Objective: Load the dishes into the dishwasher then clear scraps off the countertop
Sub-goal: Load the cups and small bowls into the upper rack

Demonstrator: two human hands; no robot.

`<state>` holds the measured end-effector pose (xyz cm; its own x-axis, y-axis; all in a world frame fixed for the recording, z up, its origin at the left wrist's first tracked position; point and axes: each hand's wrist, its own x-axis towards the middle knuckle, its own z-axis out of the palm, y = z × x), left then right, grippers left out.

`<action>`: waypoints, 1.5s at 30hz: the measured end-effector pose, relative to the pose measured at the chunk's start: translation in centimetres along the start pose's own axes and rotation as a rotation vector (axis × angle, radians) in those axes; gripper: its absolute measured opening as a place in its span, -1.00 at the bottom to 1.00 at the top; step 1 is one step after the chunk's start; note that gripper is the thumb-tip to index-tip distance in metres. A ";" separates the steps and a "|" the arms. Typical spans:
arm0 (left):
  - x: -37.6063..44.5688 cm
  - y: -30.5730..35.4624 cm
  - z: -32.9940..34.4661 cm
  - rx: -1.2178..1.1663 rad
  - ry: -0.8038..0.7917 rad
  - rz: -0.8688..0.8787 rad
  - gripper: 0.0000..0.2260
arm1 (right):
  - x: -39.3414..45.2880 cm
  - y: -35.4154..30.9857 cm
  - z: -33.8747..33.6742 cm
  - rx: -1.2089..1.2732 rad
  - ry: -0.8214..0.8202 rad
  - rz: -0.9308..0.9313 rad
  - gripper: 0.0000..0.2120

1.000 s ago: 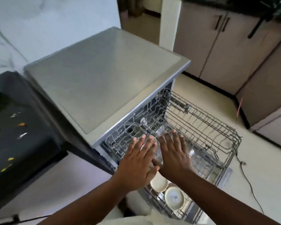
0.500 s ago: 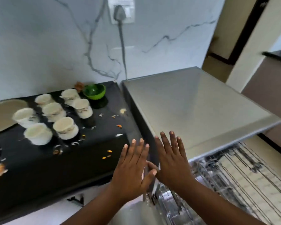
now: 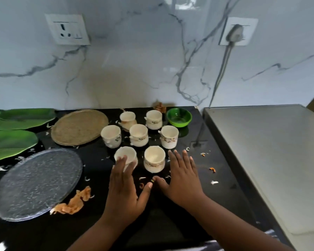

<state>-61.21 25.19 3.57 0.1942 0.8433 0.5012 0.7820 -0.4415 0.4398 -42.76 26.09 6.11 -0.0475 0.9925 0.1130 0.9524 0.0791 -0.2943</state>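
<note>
White cups (image 3: 154, 161) near front of black countertop (image 3: 170, 223); left hand (image 3: 124, 191) and right hand (image 3: 184, 180) flat, fingers spread, holding nothing. Take nearest two by sides, keep upright, avoid scraps (image 3: 72, 202).

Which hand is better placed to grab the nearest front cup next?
Left, probably. The left hand has its fingers already overlapping the front-left cup. The right hand is flat and open beside the front-right cup, apparently not touching it. Both hands are empty.

Bare countertop (image 3: 216, 156) lies right of the crowded cups (image 3: 138, 134); glass plate (image 3: 36, 183) blocks left.
</note>
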 end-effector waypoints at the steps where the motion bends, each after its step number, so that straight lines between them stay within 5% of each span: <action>1: 0.3 -0.8 -0.2 0.005 0.032 -0.042 -0.31 | 0.7 -0.5 0.3 0.070 -0.042 0.036 -0.12; 4: 1.2 -2.7 -0.2 -0.037 0.072 -0.253 -0.17 | 2.7 -1.9 1.3 0.289 -0.063 0.160 -0.05; 8: 2.7 -3.5 -0.3 -0.135 0.026 -0.507 -0.12 | 4.2 -3.0 1.3 0.520 -0.019 0.286 -0.23; 16: 4.9 -4.2 0.9 -0.227 -0.024 -0.602 -0.28 | 4.7 -2.7 2.0 0.647 -0.032 0.301 -0.35; 22: 5.3 -3.2 1.1 -0.353 0.080 -0.465 -0.38 | 4.0 -1.5 0.4 0.775 0.015 0.281 -0.38; 29: 7.2 4.5 2.2 -0.623 0.087 -0.236 -0.33 | -0.8 2.9 -5.2 0.902 0.253 0.320 -0.34; 45: 1.5 33.8 11.5 -1.045 -0.317 0.236 -0.38 | -25.0 21.0 -17.6 0.916 0.768 0.566 -0.36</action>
<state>-27.67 15.01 10.63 0.5313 0.6784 0.5075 -0.1476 -0.5157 0.8439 -16.31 1.25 13.77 0.7572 0.6280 0.1796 0.2232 0.0097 -0.9747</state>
